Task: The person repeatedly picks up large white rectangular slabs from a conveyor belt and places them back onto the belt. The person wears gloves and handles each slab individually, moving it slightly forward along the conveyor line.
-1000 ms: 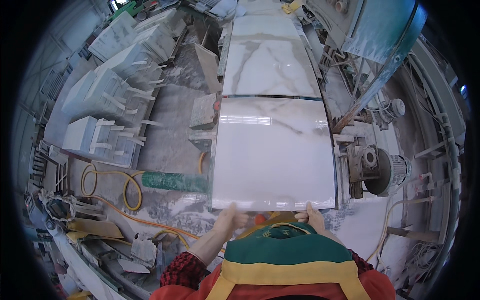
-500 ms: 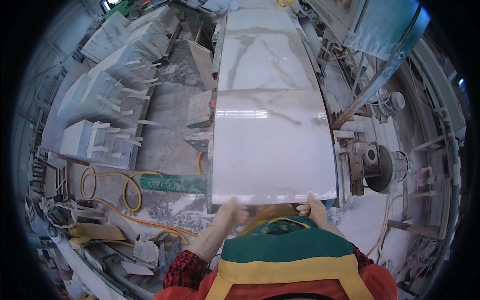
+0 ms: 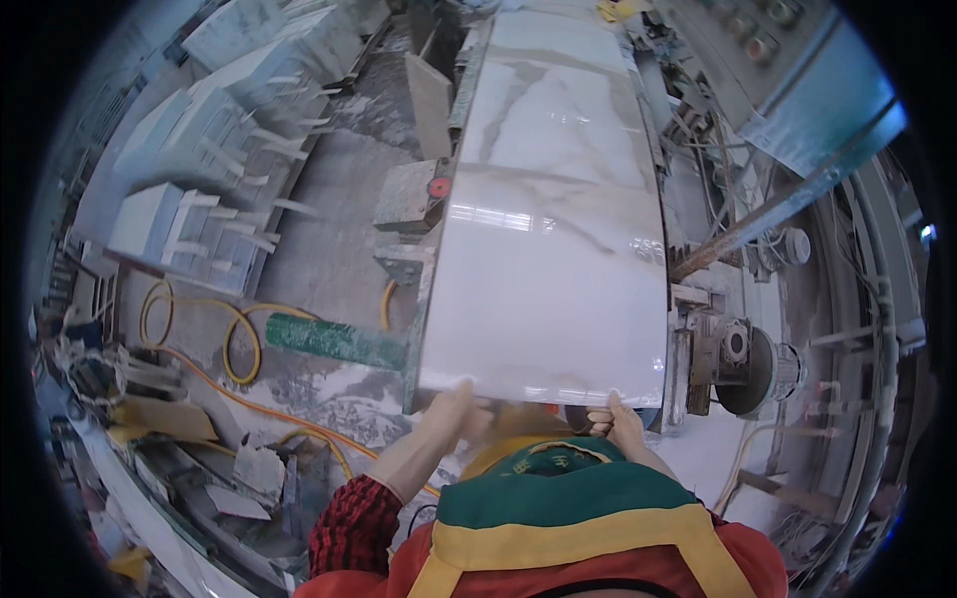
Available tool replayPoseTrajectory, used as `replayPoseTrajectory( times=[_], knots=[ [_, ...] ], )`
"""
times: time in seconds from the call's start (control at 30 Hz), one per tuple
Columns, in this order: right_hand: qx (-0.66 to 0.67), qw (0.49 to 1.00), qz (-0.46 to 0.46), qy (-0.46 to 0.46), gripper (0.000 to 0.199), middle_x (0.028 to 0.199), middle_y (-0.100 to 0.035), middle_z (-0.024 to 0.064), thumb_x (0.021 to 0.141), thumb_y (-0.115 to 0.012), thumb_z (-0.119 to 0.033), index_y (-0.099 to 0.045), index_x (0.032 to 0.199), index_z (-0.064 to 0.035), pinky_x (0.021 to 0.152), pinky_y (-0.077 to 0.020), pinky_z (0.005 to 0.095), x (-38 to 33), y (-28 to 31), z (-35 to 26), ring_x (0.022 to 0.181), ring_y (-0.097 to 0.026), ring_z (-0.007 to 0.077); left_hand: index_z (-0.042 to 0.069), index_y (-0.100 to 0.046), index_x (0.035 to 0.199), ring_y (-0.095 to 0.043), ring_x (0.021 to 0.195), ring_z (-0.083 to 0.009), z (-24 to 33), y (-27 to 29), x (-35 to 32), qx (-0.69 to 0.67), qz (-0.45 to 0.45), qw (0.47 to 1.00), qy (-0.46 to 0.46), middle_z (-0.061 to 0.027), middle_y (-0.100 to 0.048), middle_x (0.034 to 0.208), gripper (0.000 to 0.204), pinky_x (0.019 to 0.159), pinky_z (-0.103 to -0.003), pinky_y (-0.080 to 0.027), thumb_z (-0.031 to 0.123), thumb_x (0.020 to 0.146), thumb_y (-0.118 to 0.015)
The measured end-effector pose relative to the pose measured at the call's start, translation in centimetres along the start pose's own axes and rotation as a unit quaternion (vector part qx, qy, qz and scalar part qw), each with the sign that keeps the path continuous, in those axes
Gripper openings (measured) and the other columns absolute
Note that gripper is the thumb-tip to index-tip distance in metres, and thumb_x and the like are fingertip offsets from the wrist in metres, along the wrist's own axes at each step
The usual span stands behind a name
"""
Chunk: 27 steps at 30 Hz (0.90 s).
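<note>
A glossy white slab with beige-brown veins [image 3: 548, 299] lies face up on a long, narrow conveyor, its near edge toward me. At the left part of that edge, my left hand [image 3: 454, 414] is closed on the slab, thumb at the top and fingers curled below, a little blurred. Near the right corner my right hand [image 3: 620, 421] pinches the same edge, thumb up and fingers bent under it. A second veined slab [image 3: 558, 115] lies just beyond the first. My green and yellow apron [image 3: 568, 493] is right behind the hands.
On the right stand a motor with a round guard [image 3: 748, 371] and a slanting metal post [image 3: 768, 214]. Leftward are a green roller [image 3: 334, 342], a yellow hose [image 3: 239, 349], a box with a red button [image 3: 409, 194], stacked strapped slabs [image 3: 189, 224] and broken pieces [image 3: 261, 468].
The view has turned slightly, so the conveyor now leans more to the right. Both hands stay at the slab's near edge, and the slab shows no clear shift along the conveyor.
</note>
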State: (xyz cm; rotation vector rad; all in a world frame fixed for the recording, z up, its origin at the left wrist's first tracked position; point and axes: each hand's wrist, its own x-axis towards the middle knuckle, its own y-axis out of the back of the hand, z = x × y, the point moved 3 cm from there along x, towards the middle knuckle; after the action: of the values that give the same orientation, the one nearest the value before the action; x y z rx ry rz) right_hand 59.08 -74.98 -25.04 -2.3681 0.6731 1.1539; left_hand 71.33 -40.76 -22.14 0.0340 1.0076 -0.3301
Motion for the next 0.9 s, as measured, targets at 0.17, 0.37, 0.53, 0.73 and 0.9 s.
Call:
replayPoseTrajectory(
  times=[0.17, 0.37, 0.53, 0.73, 0.9],
  knots=[
    [-0.016, 0.996, -0.061, -0.065, 0.065, 0.086, -0.076, 0.0205, 0.116, -0.054, -0.049, -0.07, 0.115, 0.0143, 0.058, -0.0556, 0.0346, 0.7, 1.8, -1.8, 0.056, -0.059, 0.0204, -0.005, -0.074, 0.11, -0.074, 0.07, -0.023, -0.6, 1.2, 1.5, 0.063, -0.046, 0.996, -0.047, -0.0175, -0.079, 0.089, 0.072, 0.067, -0.036, -0.06, 0.061, 0.115, -0.045],
    [-0.423, 0.867, -0.16, 0.209, 0.052, 0.088, -0.081, 0.0195, 0.113, -0.061, -0.042, -0.078, 0.101, 0.0063, 0.075, -0.0613, 0.0392, -3.5, -5.2, -8.1, 0.077, -0.076, 0.0276, 0.002, -0.079, 0.108, -0.077, 0.08, -0.0223, -4.5, 3.1, -1.8, 0.044, -0.094, 0.991, -0.089, -0.0107, -0.082, 0.09, 0.063, 0.071, -0.036, -0.061, 0.053, 0.117, -0.043],
    [-0.529, 0.437, -0.101, 0.72, 0.042, 0.136, -0.072, 0.0253, 0.107, -0.064, -0.026, -0.069, 0.14, -0.0007, 0.114, -0.0508, 0.0549, -1.8, -15.0, -6.8, 0.127, -0.067, 0.0462, -0.002, -0.079, 0.112, -0.078, 0.081, -0.024, -13.5, 8.0, -9.9, -0.15, 0.114, 0.978, -0.085, -0.0117, -0.082, 0.09, 0.061, 0.072, -0.037, -0.062, 0.047, 0.118, -0.043],
    [-0.645, 0.326, -0.127, 0.679, 0.053, 0.163, -0.052, 0.027, 0.11, -0.057, -0.023, -0.055, 0.159, -0.0028, 0.131, -0.0314, 0.0558, 2.7, -15.4, -5.3, 0.154, -0.045, 0.0467, -0.004, -0.073, 0.111, -0.077, 0.076, -0.0215, -32.5, 8.1, -20.4, -0.347, 0.331, 0.876, -0.051, -0.015, -0.079, 0.091, 0.062, 0.066, -0.033, -0.062, 0.049, 0.119, -0.044],
    [-0.604, 0.33, -0.164, 0.706, 0.054, 0.165, -0.051, 0.0256, 0.112, -0.053, -0.025, -0.052, 0.161, -0.0037, 0.133, -0.0281, 0.0527, 5.2, -15.0, -5.6, 0.156, -0.043, 0.0458, -0.005, -0.075, 0.116, -0.078, 0.079, -0.026, -47.5, 2.6, -25.6, -0.396, 0.394, 0.829, -0.008, -0.017, -0.08, 0.097, 0.059, 0.071, -0.039, -0.064, 0.047, 0.117, -0.047]
  ],
)
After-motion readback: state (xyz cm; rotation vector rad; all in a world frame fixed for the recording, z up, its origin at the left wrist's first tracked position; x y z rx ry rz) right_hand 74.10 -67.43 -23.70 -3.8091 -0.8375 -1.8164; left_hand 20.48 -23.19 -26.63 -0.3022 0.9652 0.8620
